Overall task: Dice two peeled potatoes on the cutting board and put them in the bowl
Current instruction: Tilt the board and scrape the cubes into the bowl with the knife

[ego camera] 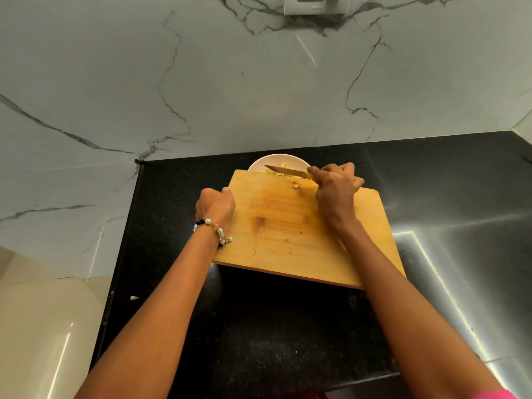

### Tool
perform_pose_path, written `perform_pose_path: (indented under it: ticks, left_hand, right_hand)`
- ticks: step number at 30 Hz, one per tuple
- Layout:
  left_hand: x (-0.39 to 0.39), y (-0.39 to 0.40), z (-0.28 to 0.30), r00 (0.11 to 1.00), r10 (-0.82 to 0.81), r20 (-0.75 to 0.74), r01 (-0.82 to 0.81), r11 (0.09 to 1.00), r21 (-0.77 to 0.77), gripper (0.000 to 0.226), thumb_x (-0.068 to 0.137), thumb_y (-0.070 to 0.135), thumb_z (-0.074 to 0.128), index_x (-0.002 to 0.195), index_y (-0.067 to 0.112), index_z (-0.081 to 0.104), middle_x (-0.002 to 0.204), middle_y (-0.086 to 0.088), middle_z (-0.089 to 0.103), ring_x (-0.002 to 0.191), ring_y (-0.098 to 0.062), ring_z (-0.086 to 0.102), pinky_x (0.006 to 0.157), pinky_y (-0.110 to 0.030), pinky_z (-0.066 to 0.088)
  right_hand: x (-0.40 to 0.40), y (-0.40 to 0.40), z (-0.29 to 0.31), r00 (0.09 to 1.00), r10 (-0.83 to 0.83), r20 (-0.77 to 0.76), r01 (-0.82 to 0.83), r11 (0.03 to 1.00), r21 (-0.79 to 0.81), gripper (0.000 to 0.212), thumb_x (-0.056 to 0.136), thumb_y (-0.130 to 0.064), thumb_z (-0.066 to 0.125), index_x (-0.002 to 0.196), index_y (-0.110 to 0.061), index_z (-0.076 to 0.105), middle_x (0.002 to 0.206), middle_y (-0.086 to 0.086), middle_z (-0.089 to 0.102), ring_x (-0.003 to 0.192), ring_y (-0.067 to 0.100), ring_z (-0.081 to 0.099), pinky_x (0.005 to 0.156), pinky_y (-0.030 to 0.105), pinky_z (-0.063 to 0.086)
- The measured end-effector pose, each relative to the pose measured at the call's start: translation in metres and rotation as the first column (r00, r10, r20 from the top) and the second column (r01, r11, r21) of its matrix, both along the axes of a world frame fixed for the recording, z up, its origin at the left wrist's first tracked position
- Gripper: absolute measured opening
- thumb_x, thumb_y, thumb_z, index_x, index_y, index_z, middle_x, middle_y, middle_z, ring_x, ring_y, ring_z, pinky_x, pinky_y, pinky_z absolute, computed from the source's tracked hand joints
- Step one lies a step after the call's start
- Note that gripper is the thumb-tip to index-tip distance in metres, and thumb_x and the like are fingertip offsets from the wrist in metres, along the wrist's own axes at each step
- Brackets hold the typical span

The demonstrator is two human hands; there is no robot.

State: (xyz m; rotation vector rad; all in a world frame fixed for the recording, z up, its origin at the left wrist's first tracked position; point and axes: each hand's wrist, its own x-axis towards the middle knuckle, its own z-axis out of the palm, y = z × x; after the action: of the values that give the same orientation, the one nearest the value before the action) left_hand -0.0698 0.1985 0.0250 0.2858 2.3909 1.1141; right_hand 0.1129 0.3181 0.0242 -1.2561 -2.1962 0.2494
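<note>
Potato dice (283,169): mostly in bowl (260,164), a scrap left on board (288,226).
L hand (216,204) curled round board's left edge, tilting far end over bowl; R hand (335,184) wrapped on knife (285,170) handle, blade across far edge, prob. to scrape bits off.

Dim, warm light; bright streaks glare on the glossy black counter (460,197), and wide-angle distortion bends the edges.
</note>
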Motion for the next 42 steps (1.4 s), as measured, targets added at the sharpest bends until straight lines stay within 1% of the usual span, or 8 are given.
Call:
perform_pose_path:
  ticks: [4,9,14,21,30,34,39,42]
  left_hand:
    - [-0.008,-0.003,0.004,0.999,0.036,-0.002,-0.036,0.999,-0.018,0.026,0.094,0.035,0.051,0.077,0.015,0.049,0.082,-0.004,0.056,0.084,-0.022,0.059,0.084,-0.04,0.051]
    - [-0.022,-0.011,0.006,0.996,0.087,-0.02,-0.087,0.996,-0.015,0.025,0.093,0.034,0.052,0.095,0.01,0.057,0.089,-0.006,0.058,0.085,-0.024,0.059,0.085,-0.04,0.051]
    - [-0.025,-0.019,0.009,0.994,0.097,-0.042,-0.097,0.995,-0.012,0.024,0.093,0.032,0.052,0.081,0.011,0.054,0.078,-0.003,0.055,0.078,-0.021,0.057,0.078,-0.036,0.049]
    - [-0.03,-0.028,0.007,0.992,0.115,-0.05,-0.116,0.993,-0.018,0.028,0.093,0.034,0.053,0.092,0.008,0.062,0.084,-0.006,0.061,0.074,-0.02,0.058,0.078,-0.037,0.052]
    - [-0.041,-0.035,0.01,0.983,0.176,-0.046,-0.176,0.984,-0.005,0.024,0.093,0.032,0.053,0.089,0.009,0.059,0.083,-0.005,0.058,0.077,-0.021,0.058,0.076,-0.036,0.05]
    - [-0.041,-0.036,0.011,0.981,0.189,-0.045,-0.19,0.982,0.002,0.023,0.093,0.031,0.054,0.086,0.009,0.057,0.086,-0.006,0.059,0.08,-0.023,0.058,0.08,-0.037,0.051]
    - [-0.041,-0.042,0.012,0.976,0.212,-0.047,-0.212,0.977,0.004,0.026,0.093,0.031,0.054,0.075,0.012,0.054,0.079,-0.004,0.058,0.077,-0.022,0.058,0.08,-0.037,0.051]
    - [-0.04,-0.048,0.01,0.975,0.218,-0.051,-0.218,0.976,0.005,0.029,0.093,0.031,0.054,0.07,0.012,0.054,0.072,-0.002,0.055,0.07,-0.02,0.056,0.077,-0.036,0.051]
  right_hand:
    - [0.022,-0.004,0.011,0.991,0.038,-0.131,-0.039,0.999,-0.005,0.029,0.092,-0.004,0.055,0.113,-0.018,0.07,0.096,0.004,0.067,0.095,0.023,0.042,0.074,0.037,0.022]
    - [0.056,-0.011,0.008,0.978,0.207,-0.03,-0.206,0.978,0.029,0.028,0.089,-0.003,0.061,0.109,-0.02,0.072,0.095,0.001,0.068,0.092,0.017,0.036,0.072,0.038,0.023]
    - [0.04,0.006,0.001,0.991,0.13,0.028,-0.132,0.99,0.051,0.027,0.093,-0.008,0.056,0.115,-0.019,0.069,0.097,0.005,0.066,0.098,0.028,0.043,0.075,0.039,0.022]
    - [0.018,0.011,0.011,0.997,0.063,-0.047,-0.06,0.996,0.069,0.03,0.091,-0.001,0.056,0.112,-0.016,0.07,0.092,0.007,0.067,0.096,0.032,0.045,0.073,0.038,0.02]
    - [0.081,-0.017,0.009,0.928,0.365,-0.071,-0.361,0.93,0.064,0.033,0.085,0.001,0.064,0.106,-0.021,0.072,0.094,-0.008,0.065,0.089,0.02,0.043,0.063,0.053,0.042]
    - [0.07,-0.009,-0.002,0.973,0.222,-0.066,-0.221,0.975,0.021,0.029,0.087,-0.001,0.062,0.109,-0.019,0.072,0.095,0.002,0.068,0.09,0.023,0.041,0.07,0.054,0.039]
    - [0.037,0.02,-0.006,0.999,0.026,-0.026,-0.027,0.998,-0.058,0.028,0.094,-0.007,0.053,0.116,-0.016,0.068,0.101,0.007,0.066,0.102,0.03,0.041,0.079,0.04,0.023]
    - [0.027,0.033,-0.005,1.0,-0.001,-0.02,0.0,0.996,-0.091,0.033,0.094,-0.003,0.048,0.119,-0.016,0.066,0.103,0.009,0.065,0.105,0.031,0.04,0.082,0.042,0.027]
